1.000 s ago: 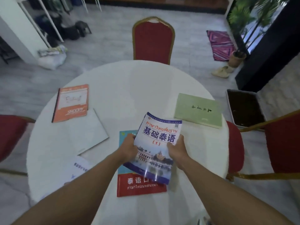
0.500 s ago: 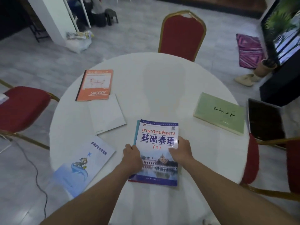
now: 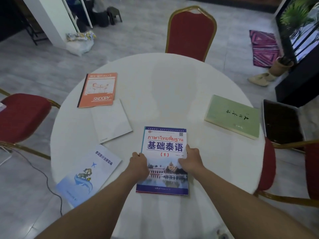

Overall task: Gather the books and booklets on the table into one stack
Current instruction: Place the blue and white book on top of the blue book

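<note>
A blue-and-white Thai language textbook lies flat on the round white table, on top of another book whose red and teal edges just show. My left hand grips its left edge and my right hand holds its right edge. An orange Snoopy notebook lies at the far left, with a white booklet just in front of it. A pale blue booklet hangs over the near left rim. A green book lies at the right.
Red chairs with gold frames stand behind the table, at the left and at the right. A dark planter box sits on the floor beyond the right rim. A black cable runs over the floor at left.
The textbook was held tilted above the red and teal book; it has come down flat and squared on top of it. Both hands stay on its edges. The view has swung left.
</note>
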The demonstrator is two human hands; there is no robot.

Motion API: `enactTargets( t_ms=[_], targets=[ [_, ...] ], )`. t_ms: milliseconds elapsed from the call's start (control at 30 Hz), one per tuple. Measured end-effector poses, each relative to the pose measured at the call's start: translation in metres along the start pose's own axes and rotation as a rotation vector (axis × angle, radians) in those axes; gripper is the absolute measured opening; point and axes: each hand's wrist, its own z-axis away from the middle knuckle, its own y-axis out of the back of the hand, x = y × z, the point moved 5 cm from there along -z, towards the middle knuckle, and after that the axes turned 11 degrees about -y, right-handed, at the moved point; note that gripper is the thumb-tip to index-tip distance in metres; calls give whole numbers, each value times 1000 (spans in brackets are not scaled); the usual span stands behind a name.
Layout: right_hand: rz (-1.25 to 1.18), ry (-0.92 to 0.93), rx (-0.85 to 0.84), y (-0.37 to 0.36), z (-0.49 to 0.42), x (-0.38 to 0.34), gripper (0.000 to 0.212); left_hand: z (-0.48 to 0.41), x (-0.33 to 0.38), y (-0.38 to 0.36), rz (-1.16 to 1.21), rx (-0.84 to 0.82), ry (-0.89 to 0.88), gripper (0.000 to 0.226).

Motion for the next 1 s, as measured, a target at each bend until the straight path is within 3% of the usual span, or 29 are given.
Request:
enactTargets(
  t_ms=[267,467,1000],
  targets=[
    [40,-16,11,1,8,-9,70,-4,-4,1,23,-53,2,52],
    [31,-39,10,0,5,-9,46,-3,-3,1,55,-28,-11,50],
    [-77,14,30,3,13,-8,44,-5,-6,5,120,-71,-21,66]
  ],
)
